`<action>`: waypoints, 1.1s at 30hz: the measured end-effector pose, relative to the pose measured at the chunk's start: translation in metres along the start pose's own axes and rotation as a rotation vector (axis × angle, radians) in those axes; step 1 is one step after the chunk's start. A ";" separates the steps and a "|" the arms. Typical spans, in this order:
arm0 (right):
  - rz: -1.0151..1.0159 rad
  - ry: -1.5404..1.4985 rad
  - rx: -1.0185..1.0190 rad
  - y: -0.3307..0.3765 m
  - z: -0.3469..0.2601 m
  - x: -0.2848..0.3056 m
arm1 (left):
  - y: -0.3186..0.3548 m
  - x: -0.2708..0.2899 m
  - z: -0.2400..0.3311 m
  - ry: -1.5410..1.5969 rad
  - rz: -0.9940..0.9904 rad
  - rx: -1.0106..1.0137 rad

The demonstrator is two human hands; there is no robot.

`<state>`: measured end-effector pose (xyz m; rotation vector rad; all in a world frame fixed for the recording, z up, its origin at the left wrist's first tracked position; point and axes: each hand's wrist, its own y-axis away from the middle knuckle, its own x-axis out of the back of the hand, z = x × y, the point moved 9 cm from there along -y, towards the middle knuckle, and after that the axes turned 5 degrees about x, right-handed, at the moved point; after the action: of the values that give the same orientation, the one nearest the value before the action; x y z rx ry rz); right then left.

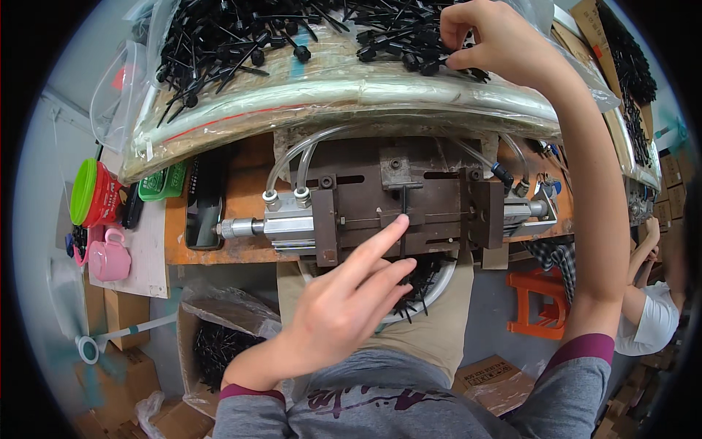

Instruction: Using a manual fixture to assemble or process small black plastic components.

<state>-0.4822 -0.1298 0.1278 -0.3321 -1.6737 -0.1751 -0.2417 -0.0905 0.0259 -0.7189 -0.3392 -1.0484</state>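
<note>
My left hand [347,296] reaches over the machine with its index finger stretched out and the other fingers loosely bent. That fingertip rests on a thin black plastic part [404,201] lying upright in view in the middle of a dark metal fixture [365,197]. Farther off, my right hand [493,44] is at a pile of black plastic parts with thin stems and rounded heads [409,55]. Its thumb and curled fingers are apart, with parts of the pile showing in the gap; nothing is plainly held.
Air cylinders [289,223] with clear hoses flank the fixture on an orange bench [241,247]. A plastic-wrapped tray rim [351,95] bounds the pile. Left are a pink cup [111,257] and a box of black parts [219,351]. An orange stool [537,300] and another person [651,314] are right.
</note>
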 end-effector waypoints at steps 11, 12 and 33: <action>-0.032 0.192 0.064 -0.017 0.047 -0.028 | 0.005 -0.045 -0.005 -0.514 0.073 -0.090; 0.017 0.177 0.081 -0.016 0.046 -0.026 | 0.003 -0.045 -0.007 -0.504 0.069 -0.084; 0.063 -1.664 -0.186 0.137 -0.041 -0.114 | -0.016 0.019 0.009 0.124 0.266 -0.068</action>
<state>-0.3886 -0.0261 0.0097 -0.7801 -3.2837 0.0474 -0.2456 -0.1019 0.0498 -0.7343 -0.0979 -0.8503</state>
